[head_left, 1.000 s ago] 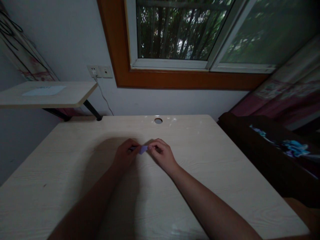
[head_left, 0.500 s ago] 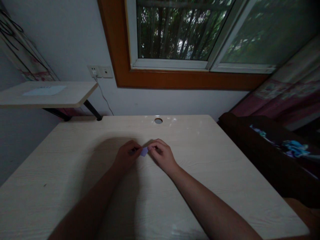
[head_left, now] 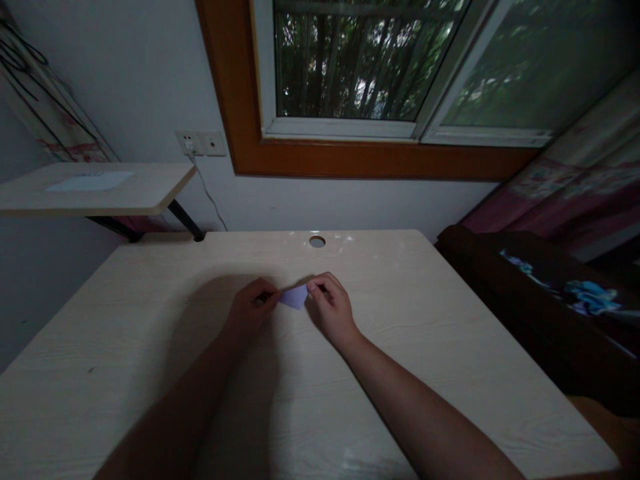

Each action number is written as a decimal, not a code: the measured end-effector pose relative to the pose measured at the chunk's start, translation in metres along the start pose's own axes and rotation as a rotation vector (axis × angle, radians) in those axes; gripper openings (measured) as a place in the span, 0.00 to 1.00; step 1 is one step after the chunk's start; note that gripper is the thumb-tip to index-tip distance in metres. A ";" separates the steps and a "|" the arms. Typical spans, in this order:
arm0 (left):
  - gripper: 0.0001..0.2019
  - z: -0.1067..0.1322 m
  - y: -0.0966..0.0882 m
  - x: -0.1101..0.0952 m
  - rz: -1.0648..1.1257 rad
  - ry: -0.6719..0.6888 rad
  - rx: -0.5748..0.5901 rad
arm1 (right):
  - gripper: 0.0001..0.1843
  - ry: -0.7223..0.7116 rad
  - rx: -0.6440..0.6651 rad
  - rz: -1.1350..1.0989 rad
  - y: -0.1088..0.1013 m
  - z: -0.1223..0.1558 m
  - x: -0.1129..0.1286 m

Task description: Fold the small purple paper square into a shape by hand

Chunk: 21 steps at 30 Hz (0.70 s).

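A small purple piece of paper [head_left: 294,297] is stretched between my two hands, just over the pale wooden desk [head_left: 400,320]. My left hand [head_left: 251,305] pinches its left corner between thumb and fingertips. On the other side, my right hand [head_left: 331,303] grips the right edge the same way, thumb against the forefinger. The paper looks wider toward the right and narrows at the left. Its fold lines are too small to make out.
A round cable hole [head_left: 317,241] lies near the desk's back edge. To the left, a raised shelf [head_left: 165,183] on black legs holds a white sheet [head_left: 93,181]. Behind are a wall socket [head_left: 200,143] with a plugged cord and a window. Dark furniture with blue fabric [head_left: 590,297] stands right.
My right hand has moved slightly right and away from my left hand. More of the purple paper shows between them, spread wider than before.
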State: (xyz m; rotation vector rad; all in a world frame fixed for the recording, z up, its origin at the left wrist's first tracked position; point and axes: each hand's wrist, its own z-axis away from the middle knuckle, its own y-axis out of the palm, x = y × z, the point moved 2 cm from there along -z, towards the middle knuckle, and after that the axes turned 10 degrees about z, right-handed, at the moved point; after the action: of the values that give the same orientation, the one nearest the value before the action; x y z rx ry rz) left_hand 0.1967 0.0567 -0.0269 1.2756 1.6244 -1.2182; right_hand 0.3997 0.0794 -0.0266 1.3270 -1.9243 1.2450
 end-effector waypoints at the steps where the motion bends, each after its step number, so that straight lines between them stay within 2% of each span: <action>1: 0.06 0.000 -0.001 0.002 0.012 -0.014 -0.009 | 0.08 0.017 -0.017 0.000 0.000 0.000 -0.001; 9: 0.07 -0.002 -0.008 0.008 0.083 -0.062 -0.115 | 0.10 0.121 -0.125 -0.047 -0.001 -0.001 -0.011; 16: 0.07 -0.001 -0.010 0.005 0.127 -0.059 -0.205 | 0.10 0.096 -0.071 -0.045 0.001 -0.001 -0.007; 19: 0.07 -0.001 -0.006 0.001 0.126 -0.013 -0.185 | 0.09 0.058 -0.025 -0.032 0.001 -0.001 -0.003; 21: 0.06 -0.002 -0.002 -0.001 0.103 0.024 -0.126 | 0.09 0.039 -0.003 -0.029 0.001 -0.001 -0.002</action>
State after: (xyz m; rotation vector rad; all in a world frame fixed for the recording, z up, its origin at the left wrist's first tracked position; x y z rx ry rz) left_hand 0.1948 0.0580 -0.0253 1.2824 1.6053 -1.0259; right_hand 0.3991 0.0813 -0.0283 1.3153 -1.8732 1.2437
